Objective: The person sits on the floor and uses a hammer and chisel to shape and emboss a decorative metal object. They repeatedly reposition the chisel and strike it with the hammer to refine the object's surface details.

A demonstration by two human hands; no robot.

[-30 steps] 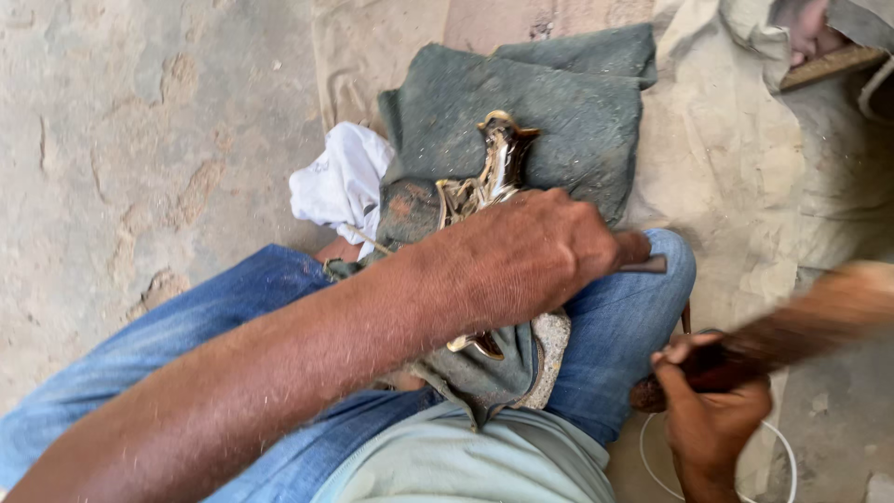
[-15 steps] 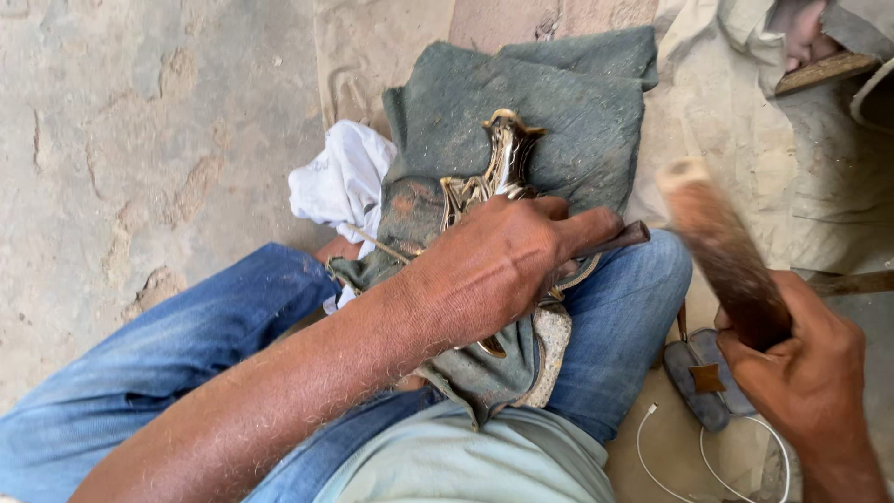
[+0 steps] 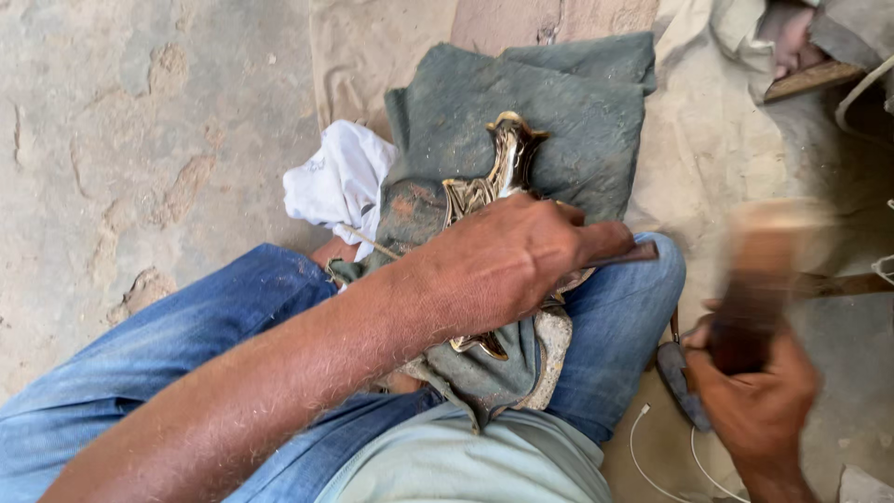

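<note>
The person sits with both legs in blue denim jeans [image 3: 186, 345], and a shiny, ornate brass-coloured metal casting [image 3: 507, 163] lies across the lap on a dusty grey-green folded cloth [image 3: 549, 102]. The left hand [image 3: 507, 265] presses down over the middle of the casting, its grip clenched around a thin dark metal rod [image 3: 629, 254] whose tip pokes out past the fingers towards the right thigh. Only the upper curled end and a small lower edge of the casting show; the rest is hidden beneath the hand. A crumpled white rag [image 3: 340, 182] lies just beside the cloth, touching its left edge. The right hand [image 3: 754, 396] sits out past the right knee, its grip clenched on the handle of a brown wooden mallet [image 3: 764, 270], which is blurred and raised above the hand. A thin white cable [image 3: 652, 456] trails on the sandy concrete floor [image 3: 121, 140] near the right hand.
</note>
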